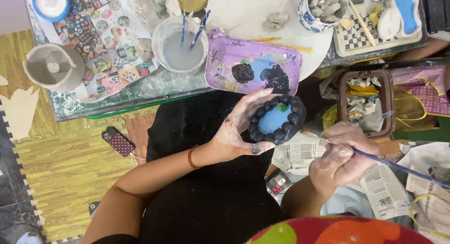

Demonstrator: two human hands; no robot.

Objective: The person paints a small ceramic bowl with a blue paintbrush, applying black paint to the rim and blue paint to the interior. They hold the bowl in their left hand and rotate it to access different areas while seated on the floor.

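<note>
Foam floor mats (70,164) in yellow-green, jigsaw-edged, are spreading across the left of the view, and a low table (154,87) is sitting across the top, crowded with craft things. Black clothing (206,197) on the person's lap is filling the middle. Newspaper sheets (384,183) are lying on the floor at the right, beside a brown basket (387,103) stuffed with crumpled scraps. On the table a round white board (243,9) is carrying lumps of grey clay, and a purple tray (253,65) smeared with dark and blue paint is overhanging the near edge. A clear tub of cloudy water (180,44) with brushes standing in it is sitting just left of the tray, and a pale clay vessel (54,65) is standing at the table's left end. The left hand (234,131), paint-smudged, is cupping a small clay dish (276,119) from below and from the side, fingers wrapped on its rim; the dish is being held over the lap, just below the purple tray, its beaded rim painted black and its hollow blue with a spot of green. The right hand (340,155), dusted white, is closing on a thin paintbrush (389,163), whose tip is pointing at the dish's right edge; whether it is touching is unclear. A red bracelet (191,157) is circling the left wrist, and a dotted phone (118,141) is lying on the mats.
</note>
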